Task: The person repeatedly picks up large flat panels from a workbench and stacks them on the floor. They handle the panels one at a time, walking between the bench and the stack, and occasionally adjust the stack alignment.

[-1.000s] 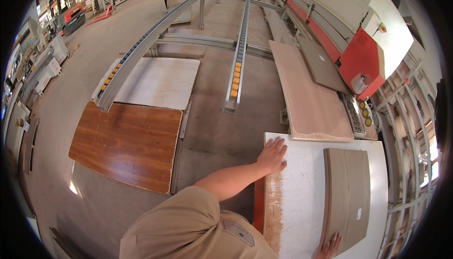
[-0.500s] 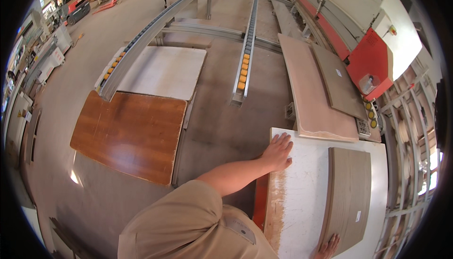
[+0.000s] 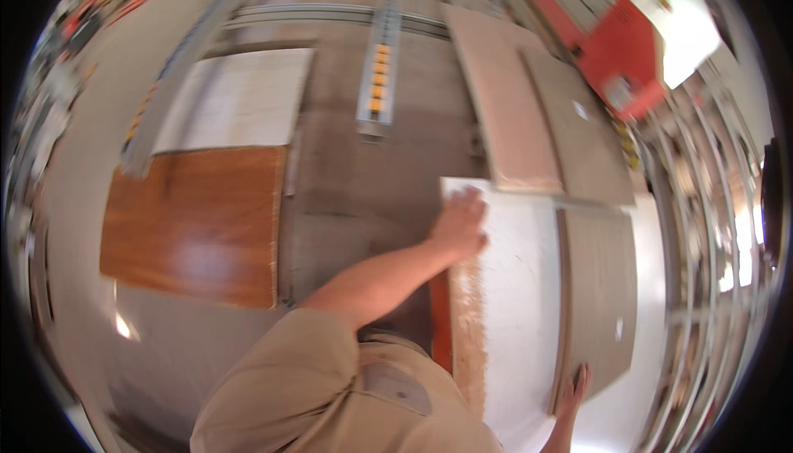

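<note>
My left hand [image 3: 460,223] rests on the far left part of a white board [image 3: 516,288] with a worn, chipped brown left edge. Its fingers are stretched out over the surface, blurred by motion, and hold nothing. A grey-brown wood panel [image 3: 599,288] with a small white label lies on the white board, and its left side looks like more than one layer. At the panel's near end my right hand [image 3: 572,393] touches it with fingers stretched out and thumb apart.
Beyond the white board lie a pinkish board [image 3: 512,106] and another grey-brown panel [image 3: 574,123], beside a red machine housing [image 3: 624,56]. A roller rail [image 3: 376,114] runs ahead. To the left are a brown wood board [image 3: 198,226] and a white sheet [image 3: 239,98]. Metal racks [image 3: 702,288] stand right.
The view has shifted, so the boards and rails sit higher and further left, with blur. My left hand stays on the white board. More of my right wrist shows at the panel's near end.
</note>
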A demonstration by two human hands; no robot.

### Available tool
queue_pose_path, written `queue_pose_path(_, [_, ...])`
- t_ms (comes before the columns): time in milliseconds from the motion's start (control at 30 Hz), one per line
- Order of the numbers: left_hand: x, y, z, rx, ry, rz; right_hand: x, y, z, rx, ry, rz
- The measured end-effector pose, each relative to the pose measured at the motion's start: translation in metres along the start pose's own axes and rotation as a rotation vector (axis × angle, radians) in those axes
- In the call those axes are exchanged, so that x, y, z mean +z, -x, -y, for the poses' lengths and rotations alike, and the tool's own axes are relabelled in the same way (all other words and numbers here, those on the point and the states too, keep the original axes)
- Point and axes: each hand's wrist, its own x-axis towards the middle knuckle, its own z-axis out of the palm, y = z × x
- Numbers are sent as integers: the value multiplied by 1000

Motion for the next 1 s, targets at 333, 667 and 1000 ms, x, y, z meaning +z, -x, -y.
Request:
queue_pose_path(333, [4,-2,0,27,-83,-79,-30,-140,63,7,102,-180])
queue_pose_path(667, [-2,-1,-1,12,-29,-43,80,-398,237,-251,255,-158])
queue_pose_path(1000, [-3,3,-5,-20,-58,-40,85,-362,191,-35,344,45])
